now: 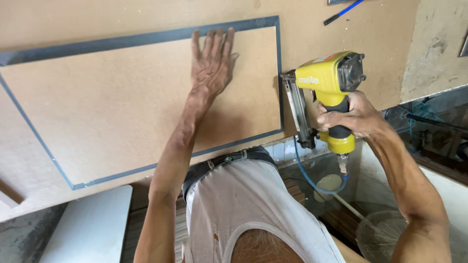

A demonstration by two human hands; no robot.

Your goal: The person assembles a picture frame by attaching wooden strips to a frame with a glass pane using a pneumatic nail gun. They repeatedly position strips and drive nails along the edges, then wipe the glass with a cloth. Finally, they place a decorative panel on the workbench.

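Observation:
My left hand (212,62) lies flat, fingers spread, on a brown fibreboard panel (122,107) edged with a dark blue-grey strip (279,73). This panel rests on a larger board (321,34). My right hand (352,117) grips the black handle of a yellow pneumatic nail gun (327,78). The gun's metal magazine and nose (297,109) sit against the panel's right edge. A blue air hose (312,180) hangs from the bottom of the gun's handle.
A blue-handled tool (343,11) lies on the larger board at the top right. A white slab (87,229) sits at the lower left. A fan (380,236) stands low at the right, below dark glass (434,131). My white vest fills the lower middle.

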